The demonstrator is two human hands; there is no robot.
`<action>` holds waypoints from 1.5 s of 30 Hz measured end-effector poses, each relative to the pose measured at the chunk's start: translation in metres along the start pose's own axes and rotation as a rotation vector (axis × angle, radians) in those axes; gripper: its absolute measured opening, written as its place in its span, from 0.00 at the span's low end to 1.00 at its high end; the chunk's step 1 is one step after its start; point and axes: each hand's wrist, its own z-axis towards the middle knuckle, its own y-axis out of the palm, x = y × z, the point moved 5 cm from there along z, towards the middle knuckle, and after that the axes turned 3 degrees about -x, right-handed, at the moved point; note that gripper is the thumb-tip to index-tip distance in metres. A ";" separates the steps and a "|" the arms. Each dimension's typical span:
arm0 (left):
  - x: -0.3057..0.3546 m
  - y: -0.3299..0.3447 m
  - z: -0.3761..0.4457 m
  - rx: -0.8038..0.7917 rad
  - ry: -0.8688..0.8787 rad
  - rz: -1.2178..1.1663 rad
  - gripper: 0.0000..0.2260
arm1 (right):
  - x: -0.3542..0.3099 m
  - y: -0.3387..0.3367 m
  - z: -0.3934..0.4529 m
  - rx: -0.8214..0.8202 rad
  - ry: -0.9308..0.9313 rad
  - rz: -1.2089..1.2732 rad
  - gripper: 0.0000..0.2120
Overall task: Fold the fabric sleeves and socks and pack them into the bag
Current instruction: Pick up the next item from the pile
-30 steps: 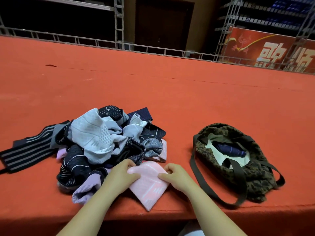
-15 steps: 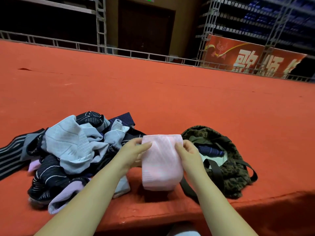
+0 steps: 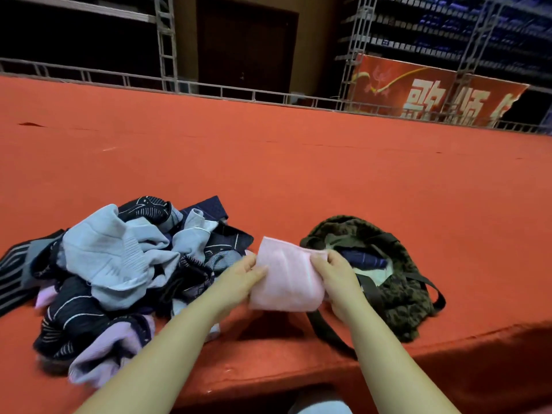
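A folded pink fabric piece [image 3: 286,279] is lifted above the red table, between my two hands. My left hand [image 3: 242,277] holds its left edge and my right hand [image 3: 337,276] grips its right edge. Just right of it lies the open camouflage bag [image 3: 397,300] with dark straps; a folded navy piece [image 3: 363,259] lies inside it. A heap of unfolded sleeves and socks [image 3: 119,273], light blue, navy, striped and lilac, sits on the left.
The red cloth-covered table [image 3: 298,162] stretches far ahead and to both sides. Its front edge runs just below my forearms. Metal railings and a red banner [image 3: 430,91] stand behind the table.
The pink piece was lying flat on the table under both hands. It was lifted, folded smaller, and has moved right toward the bag. The camera view shifted a little to the right.
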 end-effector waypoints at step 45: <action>-0.088 0.006 -0.055 0.000 0.207 0.703 0.28 | 0.093 0.003 -0.085 -0.362 -0.355 -0.619 0.09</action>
